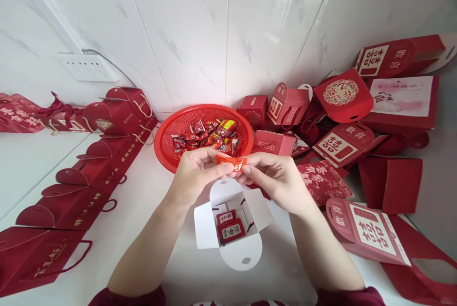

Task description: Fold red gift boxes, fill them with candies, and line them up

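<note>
Together, both hands' fingers (225,168) pinch orange-wrapped candy (233,163) above open box (233,224)

Basket (161,143) plain red; open box (240,253) white inside.

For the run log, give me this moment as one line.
left hand and right hand: both on orange-red packet | open box: below, two packets inside | red basket: beyond, holding sweets

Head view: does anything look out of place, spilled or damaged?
The red boxes on the right look disordered: they lie jumbled at mixed angles, some overlapping, unlike the neat row of red boxes on the left. No spill shows; the small wrapped packets sit within the red basket. No damage is evident.
</note>
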{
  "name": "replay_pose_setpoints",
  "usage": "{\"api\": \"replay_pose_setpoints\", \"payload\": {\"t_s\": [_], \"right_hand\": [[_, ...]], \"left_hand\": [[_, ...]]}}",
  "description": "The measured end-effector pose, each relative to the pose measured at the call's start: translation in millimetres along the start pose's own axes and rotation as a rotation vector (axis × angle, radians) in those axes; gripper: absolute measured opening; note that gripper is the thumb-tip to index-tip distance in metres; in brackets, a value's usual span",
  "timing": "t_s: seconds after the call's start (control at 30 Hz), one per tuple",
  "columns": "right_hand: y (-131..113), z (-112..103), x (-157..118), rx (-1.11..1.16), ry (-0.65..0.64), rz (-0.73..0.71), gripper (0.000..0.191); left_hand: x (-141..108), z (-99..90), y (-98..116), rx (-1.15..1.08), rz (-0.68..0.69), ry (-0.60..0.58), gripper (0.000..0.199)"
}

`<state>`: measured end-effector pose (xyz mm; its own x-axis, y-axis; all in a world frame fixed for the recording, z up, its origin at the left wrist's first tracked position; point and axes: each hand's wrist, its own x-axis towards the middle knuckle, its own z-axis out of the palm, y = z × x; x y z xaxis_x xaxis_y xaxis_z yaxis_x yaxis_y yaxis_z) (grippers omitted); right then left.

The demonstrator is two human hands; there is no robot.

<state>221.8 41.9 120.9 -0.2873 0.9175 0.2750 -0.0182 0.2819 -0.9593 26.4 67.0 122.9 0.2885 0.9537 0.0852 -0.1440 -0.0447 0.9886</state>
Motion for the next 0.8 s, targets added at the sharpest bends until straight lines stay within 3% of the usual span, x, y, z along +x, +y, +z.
{"api": "replay_pose_setpoints", "payload": {"t_s": [0.17,0.37,0.8], "right_hand": [[-2,0,2,0.091,-0.016,0.040,0.018],[8,4,3,0.068,0.032,0.023,0.018],[12,6,3,0.008,0.059,-0.028,0.011]], "left_hand": [[2,-0.2,-2,-0.045,-0.041,-0.028,0.017],[-4,6.2,1,0.084,0.041,0.072,0.024],[-8,10.3,1,0.149,0.125,0.083,0.018]]}}
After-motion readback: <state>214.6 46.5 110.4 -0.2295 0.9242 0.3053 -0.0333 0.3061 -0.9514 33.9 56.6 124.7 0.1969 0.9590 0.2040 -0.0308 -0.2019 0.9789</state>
